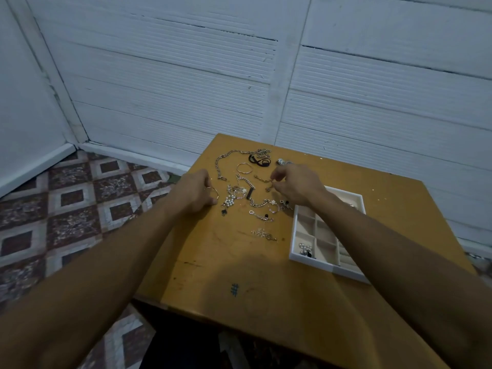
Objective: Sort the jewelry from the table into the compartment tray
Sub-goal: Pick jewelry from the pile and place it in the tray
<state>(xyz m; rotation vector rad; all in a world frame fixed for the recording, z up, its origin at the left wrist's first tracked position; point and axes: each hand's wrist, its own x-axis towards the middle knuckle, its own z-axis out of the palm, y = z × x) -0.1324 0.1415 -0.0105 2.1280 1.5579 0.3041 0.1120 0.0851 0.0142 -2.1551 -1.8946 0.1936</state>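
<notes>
A: Nearest?
B: Bottom ctr: table (213, 262), 1 ink mark (234, 289). Lower right: 1 compartment tray (311, 262), pearl pieces (304, 249) in its near-left slot. Right forearm (399, 249) crosses it, hides part.
A: Hands?
B: 2, mid-frame. Left hand (194, 191) curled on a thin hoop (216, 193). Right hand (295, 183) pinches a short chain (262, 179) at the upper right of the jewelry pile (239, 194). Farther up: 1 long chain (219, 161), 1 bangle (244, 168), 1 black band (257, 159).

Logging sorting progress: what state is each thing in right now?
compartment tray: on the table, mostly empty, beaded pieces in one near compartment.
left hand: holds a thin hoop.
right hand: pinches a small chain.
long chain: lying loose, unsorted.
bangle: lying flat, untouched.
</notes>
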